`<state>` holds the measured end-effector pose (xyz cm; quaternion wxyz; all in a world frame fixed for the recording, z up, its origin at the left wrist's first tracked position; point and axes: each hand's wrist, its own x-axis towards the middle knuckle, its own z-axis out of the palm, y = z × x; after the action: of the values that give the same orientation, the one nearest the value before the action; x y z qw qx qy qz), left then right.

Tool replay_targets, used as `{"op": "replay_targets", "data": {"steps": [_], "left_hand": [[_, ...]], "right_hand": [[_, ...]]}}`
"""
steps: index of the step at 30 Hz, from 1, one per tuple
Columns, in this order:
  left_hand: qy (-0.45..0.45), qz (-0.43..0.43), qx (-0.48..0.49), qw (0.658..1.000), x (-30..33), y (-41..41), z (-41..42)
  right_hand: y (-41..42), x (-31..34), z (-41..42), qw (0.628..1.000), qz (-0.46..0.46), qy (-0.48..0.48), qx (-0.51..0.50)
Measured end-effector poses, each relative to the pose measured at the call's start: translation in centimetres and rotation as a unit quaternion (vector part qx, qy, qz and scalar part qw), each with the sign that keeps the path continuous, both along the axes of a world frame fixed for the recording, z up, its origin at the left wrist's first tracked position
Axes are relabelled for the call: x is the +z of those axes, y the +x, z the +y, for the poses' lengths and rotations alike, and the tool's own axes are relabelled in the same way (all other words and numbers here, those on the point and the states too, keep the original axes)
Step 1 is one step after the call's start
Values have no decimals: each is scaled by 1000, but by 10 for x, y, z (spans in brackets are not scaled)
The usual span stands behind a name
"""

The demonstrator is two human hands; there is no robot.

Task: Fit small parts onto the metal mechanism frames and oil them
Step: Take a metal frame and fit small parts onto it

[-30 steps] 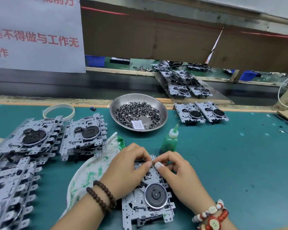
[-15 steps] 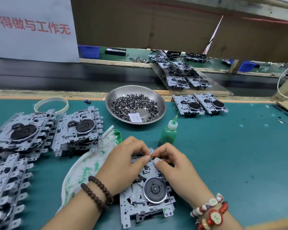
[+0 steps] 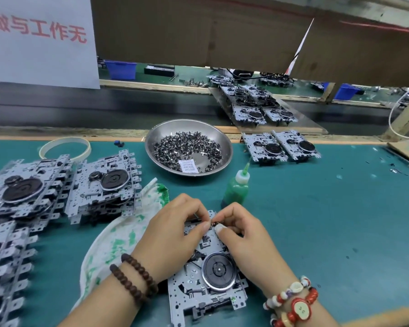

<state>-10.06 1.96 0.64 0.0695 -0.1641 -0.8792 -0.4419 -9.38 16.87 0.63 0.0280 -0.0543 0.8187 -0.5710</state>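
Green desk (image 3: pixel 316 220) lies in front of me. One metal frame (image 3: pixel 206 274) sits flat near its front edge. My left hand (image 3: pixel 175 234) and right hand (image 3: pixel 243 237) rest on the frame's far end, fingertips together, pinching a tiny part (image 3: pixel 213 223). Just behind stands a green oil bottle (image 3: pixel 237 190), then a bowl (image 3: pixel 156 138) of small parts.

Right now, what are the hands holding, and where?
Both hands, left and right, pinch a tiny dark part between their fingertips, above the far edge of the metal frame. Which part of it is pinched is too small to tell.
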Motion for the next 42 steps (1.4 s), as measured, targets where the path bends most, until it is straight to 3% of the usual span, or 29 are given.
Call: {"op": "replay_targets", "data": {"steps": [10, 21, 37, 42], "left_hand": [[7, 42, 0, 999, -2, 3, 0], [-102, 104, -17, 989, 6, 10, -2], [-100, 87, -18, 991, 3, 12, -2], [-45, 63, -4, 997, -2, 14, -2]], "right_hand": [[-1, 6, -3, 998, -43, -32, -24], [0, 12, -5, 996, -77, -19, -36], [-1, 14, -6, 995, -97, -30, -13], [3, 9, -2, 998, -59, -14, -6]]}}
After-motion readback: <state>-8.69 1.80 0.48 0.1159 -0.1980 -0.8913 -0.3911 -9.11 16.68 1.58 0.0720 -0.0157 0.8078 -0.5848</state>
